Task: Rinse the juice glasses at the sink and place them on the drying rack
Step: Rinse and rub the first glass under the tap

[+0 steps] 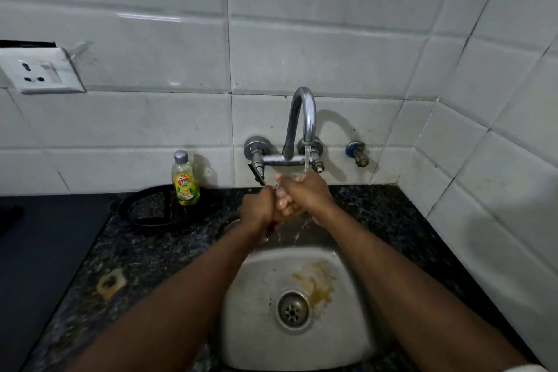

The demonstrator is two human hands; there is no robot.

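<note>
Where the white tiled wall (302, 39) meets the dark speckled worktop (377, 214), a steel sink (356, 326) is let into the stone near the worktop's right back corner, its basin stained orange-yellow just beside the round drain (293, 309). A dark flat surface (39, 251) covers the worktop's left side. The chrome tap (302, 118) comes out of the wall above the sink's back edge, and a thin stream of water (306, 158) falls from its spout. Both forearms reach in from the near edge over the basin. The left hand (259, 208) and the right hand (308, 190) meet under the stream at the sink's back edge, fingers curled and pressed close about something between them; a glint of clear glass (277, 187) seems to show between them, but the juice glass itself is too hidden and blurred to make out, so I cannot tell which hand holds it. A white socket plate (42, 72) sits on the wall at the far left. A yellow-green bottle of dish liquid (184, 181) stands upright at the worktop's back edge, left of the tap, on a dark ring (142, 211). A small pale, nut-like piece (111, 282) lies on the stone left of the sink
</note>
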